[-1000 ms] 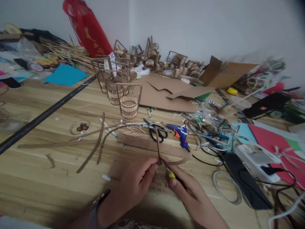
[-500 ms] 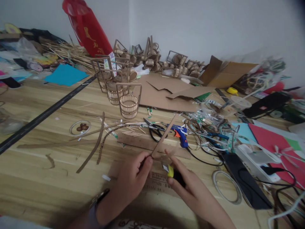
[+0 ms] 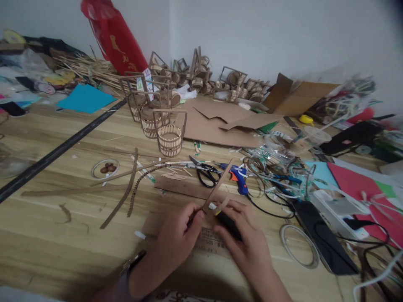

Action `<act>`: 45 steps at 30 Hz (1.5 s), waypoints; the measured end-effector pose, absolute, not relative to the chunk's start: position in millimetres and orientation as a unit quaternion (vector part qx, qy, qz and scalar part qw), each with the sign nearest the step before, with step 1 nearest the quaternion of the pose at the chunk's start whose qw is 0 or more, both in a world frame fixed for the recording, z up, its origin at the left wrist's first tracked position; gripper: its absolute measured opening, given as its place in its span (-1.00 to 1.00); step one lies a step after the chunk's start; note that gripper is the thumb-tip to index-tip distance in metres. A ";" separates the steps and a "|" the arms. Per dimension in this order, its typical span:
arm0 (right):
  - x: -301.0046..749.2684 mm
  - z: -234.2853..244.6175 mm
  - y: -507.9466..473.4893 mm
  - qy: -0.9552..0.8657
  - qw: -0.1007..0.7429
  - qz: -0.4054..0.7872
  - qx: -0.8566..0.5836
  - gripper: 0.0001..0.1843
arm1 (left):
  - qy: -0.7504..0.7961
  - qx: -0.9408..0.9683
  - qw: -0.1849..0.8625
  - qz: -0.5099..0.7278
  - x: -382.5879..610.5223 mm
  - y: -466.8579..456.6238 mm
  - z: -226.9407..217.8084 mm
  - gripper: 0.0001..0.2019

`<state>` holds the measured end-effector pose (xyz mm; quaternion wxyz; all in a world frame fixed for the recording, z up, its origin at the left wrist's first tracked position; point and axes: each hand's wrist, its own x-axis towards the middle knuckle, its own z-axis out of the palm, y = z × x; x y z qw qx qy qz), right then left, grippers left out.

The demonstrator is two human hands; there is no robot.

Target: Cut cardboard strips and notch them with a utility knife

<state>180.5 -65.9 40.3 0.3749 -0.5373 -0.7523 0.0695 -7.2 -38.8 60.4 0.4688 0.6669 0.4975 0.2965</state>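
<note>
Left hand (image 3: 181, 237): thumb and forefinger pinch a strip (image 3: 218, 184) of flat, matt brown card, slanting up and away over the bench towards the glue gun (image 3: 242, 183), smooth blue plastic with an orange trigger. Right hand (image 3: 248, 239): curled round a knife (image 3: 229, 224), black handle, yellow at the front; a thin pale curl (image 3: 223, 204) beside its fingers. Beneath: cardboard (image 3: 211, 241), small print, mostly blurred, seemingly "50%". Bucket (image 3: 170, 141): round, pale upright slats, square brown handle. Bag (image 3: 116, 40): red, gold characters, unreadable to me.
</note>
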 end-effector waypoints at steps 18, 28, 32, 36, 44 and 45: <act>161.3 56.1 -75.5 -0.682 0.496 0.143 -0.518 -0.89 | 0.402 0.780 0.392 0.277 -10.5 -50.1 56.2 -0.72; 152.2 48.7 -80.8 -0.678 0.532 0.053 -0.505 -0.88 | 0.409 0.780 0.390 0.268 -7.0 -55.4 54.5 -0.79; 152.7 45.1 -81.2 -0.706 0.515 0.015 -0.486 -0.88 | 0.406 0.784 0.392 0.258 -5.2 -56.3 55.6 -0.77; 152.5 45.7 -81.9 -0.713 0.513 0.001 -0.478 -0.88 | 0.399 0.784 0.392 0.271 -5.5 -58.5 52.4 -0.76; 151.6 48.5 -81.0 -0.674 0.546 0.093 -0.488 -0.83 | 0.387 0.795 0.353 0.307 -6.2 -58.9 50.9 -0.76; 151.7 49.2 -80.7 -0.671 0.548 0.100 -0.490 -0.83 | 0.385 0.794 0.355 0.309 -6.1 -58.4 52.2 -0.76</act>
